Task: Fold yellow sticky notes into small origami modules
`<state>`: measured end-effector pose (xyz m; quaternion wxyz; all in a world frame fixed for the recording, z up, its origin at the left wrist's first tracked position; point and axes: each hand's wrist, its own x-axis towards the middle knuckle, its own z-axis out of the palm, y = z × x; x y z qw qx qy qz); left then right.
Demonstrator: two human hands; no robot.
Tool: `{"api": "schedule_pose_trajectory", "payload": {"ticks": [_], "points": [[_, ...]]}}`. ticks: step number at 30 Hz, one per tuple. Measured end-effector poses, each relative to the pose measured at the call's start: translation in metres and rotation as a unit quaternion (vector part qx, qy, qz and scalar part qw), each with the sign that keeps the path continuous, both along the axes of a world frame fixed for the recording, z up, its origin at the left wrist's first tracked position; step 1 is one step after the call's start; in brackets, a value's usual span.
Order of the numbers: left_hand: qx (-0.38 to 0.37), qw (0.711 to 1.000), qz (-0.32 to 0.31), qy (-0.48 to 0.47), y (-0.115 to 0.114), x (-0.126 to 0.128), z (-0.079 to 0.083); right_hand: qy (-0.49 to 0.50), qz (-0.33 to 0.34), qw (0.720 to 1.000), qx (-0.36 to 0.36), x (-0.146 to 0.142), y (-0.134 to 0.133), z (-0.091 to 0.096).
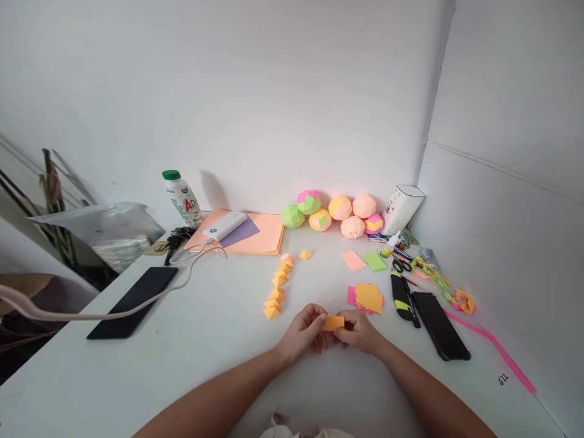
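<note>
My left hand (305,332) and my right hand (360,331) meet low over the white table (182,365), both pinching a small folded orange paper (333,323) between them. A row of several folded orange paper pieces (277,288) lies just beyond my left hand. A stack of orange and pink paper squares (367,298) sits just beyond my right hand.
Several coloured paper balls (340,214) line the back wall beside a white carton (401,208). Orange sheets (260,234) with a white power bank (225,225), a bottle (182,199), black phones (134,301) (440,325), a highlighter (400,295), scissors (401,265) and a paper chain (456,298) surround the work spot.
</note>
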<state>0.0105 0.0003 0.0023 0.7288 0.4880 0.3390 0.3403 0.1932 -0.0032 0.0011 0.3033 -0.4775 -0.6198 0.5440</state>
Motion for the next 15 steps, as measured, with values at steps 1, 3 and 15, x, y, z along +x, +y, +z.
{"api": "schedule_pose_trajectory", "payload": {"ticks": [1,3,15], "points": [[0.003,1.0,-0.004,0.012,-0.0003,-0.0001,0.0007,-0.031,0.004,0.999,0.044,-0.001,-0.0009,-0.0009],[0.006,0.999,-0.003,0.033,-0.0006,0.0002,0.0007,-0.081,0.012,0.987,0.141,-0.0021,-0.0019,-0.0023],[0.029,0.999,-0.023,0.027,0.0001,0.0006,-0.0043,-0.141,0.039,0.937,0.316,-0.0028,-0.0013,0.0016]]}}
